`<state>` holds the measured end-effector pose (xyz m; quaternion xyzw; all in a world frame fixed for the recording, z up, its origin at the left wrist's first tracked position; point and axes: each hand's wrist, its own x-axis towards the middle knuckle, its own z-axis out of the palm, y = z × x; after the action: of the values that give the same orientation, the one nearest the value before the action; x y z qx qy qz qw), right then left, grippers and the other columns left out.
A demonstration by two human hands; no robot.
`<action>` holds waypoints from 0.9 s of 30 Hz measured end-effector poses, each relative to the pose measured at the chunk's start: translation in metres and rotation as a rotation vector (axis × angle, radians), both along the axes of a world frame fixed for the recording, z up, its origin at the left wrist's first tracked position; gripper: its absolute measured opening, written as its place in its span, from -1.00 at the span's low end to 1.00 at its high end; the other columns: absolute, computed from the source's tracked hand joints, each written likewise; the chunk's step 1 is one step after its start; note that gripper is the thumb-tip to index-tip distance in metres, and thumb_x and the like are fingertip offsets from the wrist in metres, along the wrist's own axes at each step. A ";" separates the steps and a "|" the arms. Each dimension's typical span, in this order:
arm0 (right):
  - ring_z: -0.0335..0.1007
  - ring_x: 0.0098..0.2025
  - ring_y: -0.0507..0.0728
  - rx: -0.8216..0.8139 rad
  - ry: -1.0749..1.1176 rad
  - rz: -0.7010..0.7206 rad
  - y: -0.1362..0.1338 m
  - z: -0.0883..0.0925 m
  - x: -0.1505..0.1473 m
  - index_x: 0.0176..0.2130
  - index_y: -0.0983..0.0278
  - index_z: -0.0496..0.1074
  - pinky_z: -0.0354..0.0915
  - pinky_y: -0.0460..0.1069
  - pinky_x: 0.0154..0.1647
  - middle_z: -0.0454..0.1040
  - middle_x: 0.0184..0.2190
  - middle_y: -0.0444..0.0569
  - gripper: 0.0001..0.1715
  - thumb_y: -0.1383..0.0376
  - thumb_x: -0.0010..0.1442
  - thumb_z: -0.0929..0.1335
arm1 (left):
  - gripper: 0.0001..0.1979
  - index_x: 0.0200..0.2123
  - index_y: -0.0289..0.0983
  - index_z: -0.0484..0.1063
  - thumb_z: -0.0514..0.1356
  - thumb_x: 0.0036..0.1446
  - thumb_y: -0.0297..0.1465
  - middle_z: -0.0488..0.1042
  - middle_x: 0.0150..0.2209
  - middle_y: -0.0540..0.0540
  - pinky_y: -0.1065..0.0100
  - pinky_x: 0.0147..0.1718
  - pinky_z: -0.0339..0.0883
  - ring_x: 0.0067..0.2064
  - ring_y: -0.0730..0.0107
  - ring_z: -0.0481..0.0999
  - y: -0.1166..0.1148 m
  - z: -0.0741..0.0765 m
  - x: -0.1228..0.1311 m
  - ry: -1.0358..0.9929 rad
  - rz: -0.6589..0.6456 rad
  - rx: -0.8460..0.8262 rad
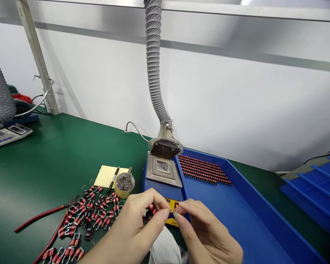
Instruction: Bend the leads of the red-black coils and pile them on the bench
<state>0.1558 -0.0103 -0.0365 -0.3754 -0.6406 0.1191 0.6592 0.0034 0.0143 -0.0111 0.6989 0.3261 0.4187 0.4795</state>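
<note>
My left hand (pixel 134 223) and my right hand (pixel 206 231) meet at the bottom centre, fingertips pinched together. Between them is a small red wound coil (pixel 152 209), held in my left fingers with my right fingertips touching it. Both hands hover just in front of a blue solder pot (pixel 162 172) with a square metal bath. A pile of several loose red coils (pixel 85 216) lies on the green mat to the left of my left hand.
A grey ribbed fume hose (pixel 154 73) hangs down to a round intake over the pot. A blue tray (pixel 236 205) at the right holds rows of red coils (pixel 203 169). Red-handled pliers (pixel 44 220), a yellow pad (pixel 107 176), a small tin (pixel 124 185) and a calculator (pixel 8 134) lie at the left.
</note>
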 end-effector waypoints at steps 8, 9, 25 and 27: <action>0.42 -0.43 0.04 0.178 -0.193 -0.097 0.004 -0.004 -0.003 -0.24 0.27 0.47 0.35 -0.05 -0.39 0.47 -0.45 -0.11 -0.64 0.67 0.07 0.38 | -0.83 -0.41 -0.23 0.34 0.07 0.23 -0.35 0.36 -0.44 0.07 0.44 -0.37 0.14 -0.38 0.45 0.31 0.004 0.000 0.002 -0.086 0.000 -0.076; 0.43 -0.43 0.03 0.159 -0.227 -0.076 0.004 -0.003 -0.002 -0.24 0.27 0.46 0.36 -0.06 -0.39 0.48 -0.45 -0.11 -0.66 0.66 0.09 0.38 | -0.83 -0.41 -0.23 0.34 0.08 0.22 -0.35 0.35 -0.44 0.06 0.43 -0.38 0.13 -0.38 0.44 0.29 0.005 0.000 0.002 -0.098 -0.010 -0.099; 0.44 -0.33 0.04 0.064 -0.453 0.006 -0.002 0.006 0.013 -0.09 0.23 0.41 0.36 -0.08 -0.29 0.54 -0.32 -0.06 -0.64 0.60 0.22 0.29 | -0.83 -0.41 -0.23 0.32 0.07 0.23 -0.35 0.27 -0.46 0.08 0.45 -0.43 0.12 -0.41 0.46 0.23 0.006 0.005 -0.002 -0.049 -0.124 -0.201; 0.41 -0.37 0.04 0.023 -0.458 -0.013 -0.003 0.006 0.012 -0.20 0.24 0.38 0.34 -0.08 -0.32 0.49 -0.38 -0.07 -0.75 0.56 0.25 0.26 | -0.83 -0.42 -0.22 0.32 0.07 0.24 -0.38 0.34 -0.44 0.07 0.47 -0.39 0.16 -0.38 0.45 0.32 0.006 0.004 -0.002 0.032 -0.115 -0.107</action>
<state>0.1673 -0.0131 -0.0304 -0.3892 -0.7724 0.0190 0.5016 0.0012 0.0199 -0.0072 0.6965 0.3148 0.3615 0.5340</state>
